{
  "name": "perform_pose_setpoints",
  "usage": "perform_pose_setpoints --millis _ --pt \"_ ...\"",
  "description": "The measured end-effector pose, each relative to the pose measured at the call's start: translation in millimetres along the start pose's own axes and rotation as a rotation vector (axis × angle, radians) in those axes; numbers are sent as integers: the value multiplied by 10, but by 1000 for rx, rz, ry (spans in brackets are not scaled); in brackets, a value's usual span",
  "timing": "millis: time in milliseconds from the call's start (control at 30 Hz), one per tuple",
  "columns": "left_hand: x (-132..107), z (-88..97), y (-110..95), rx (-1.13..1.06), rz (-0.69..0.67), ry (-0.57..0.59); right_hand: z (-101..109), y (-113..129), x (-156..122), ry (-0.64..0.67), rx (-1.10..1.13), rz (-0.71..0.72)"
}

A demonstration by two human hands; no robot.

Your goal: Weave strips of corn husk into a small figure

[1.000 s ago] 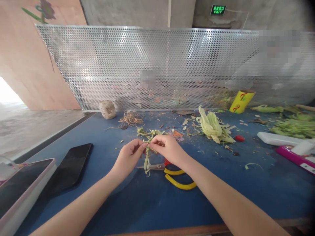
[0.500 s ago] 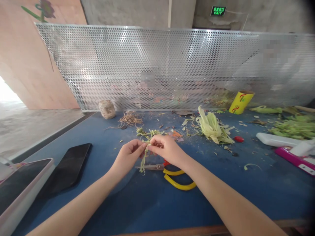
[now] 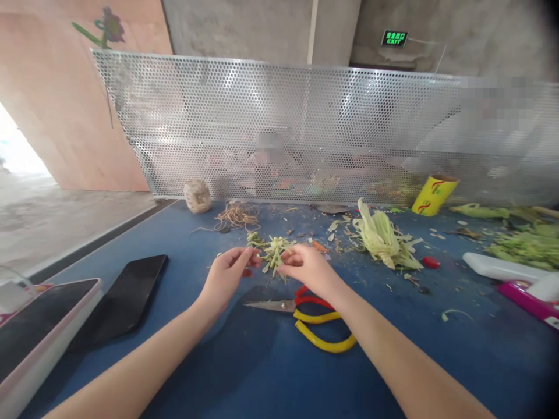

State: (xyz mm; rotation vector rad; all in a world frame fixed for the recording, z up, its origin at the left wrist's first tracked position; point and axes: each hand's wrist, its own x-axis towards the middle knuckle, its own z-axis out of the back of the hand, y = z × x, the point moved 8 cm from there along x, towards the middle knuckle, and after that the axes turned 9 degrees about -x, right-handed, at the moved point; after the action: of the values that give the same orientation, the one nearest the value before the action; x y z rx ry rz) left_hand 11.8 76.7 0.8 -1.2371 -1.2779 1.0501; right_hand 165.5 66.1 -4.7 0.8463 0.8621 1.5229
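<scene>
Left hand [image 3: 227, 273]: grip is nearly closed; whether anything is held cannot be told.
Right hand [image 3: 313, 270]: half-curled grip is seen against green strips [image 3: 274, 250]; firm hold cannot be told.
Strips' place: between both hands, beyond scissors [image 3: 286, 305].

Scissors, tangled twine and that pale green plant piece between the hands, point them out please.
Scissors [image 3: 287, 305], head view: on the pivot.
Tangled twine [image 3: 238, 216], head view: on the middle of the tangle.
Pale green plant piece [image 3: 275, 251], head view: on its knobbly middle.
</scene>
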Motion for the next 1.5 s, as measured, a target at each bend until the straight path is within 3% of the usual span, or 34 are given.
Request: perform_pose_setpoints --millis 167,467,633,767,867,1000,1067,1200,1333,1500 --pt "30 -1 61 -27 38 14 134 -113 90 -17 -31 -38" --pt "10 -27 -61 61 -27 42 205 -74 101 -48 -64 -2" --pt "-26 -130 32 45 31 148 -15 35 29 87 2 60" --pt "-64 -225 151 -145 141 264 -136 122 -55 186 123 57" --pt "-99 -300 135 -361 180 362 -175 127 -104 237 152 -1" --pt "-116 -331 79 -394 178 395 -197 185 -160 326 129 28" --pt "-125 -350 67 -351 174 407 -132 249 -168 298 66 103" --pt "-161 -372 106 -283 206 407 99 378 -166 94 -63 228" --pt "-249 -432 133 -297 277 449 80 454 -194 127 -60 300" --pt "-373 -561 110 -428 396 562 143 428 -173 59 3 283"
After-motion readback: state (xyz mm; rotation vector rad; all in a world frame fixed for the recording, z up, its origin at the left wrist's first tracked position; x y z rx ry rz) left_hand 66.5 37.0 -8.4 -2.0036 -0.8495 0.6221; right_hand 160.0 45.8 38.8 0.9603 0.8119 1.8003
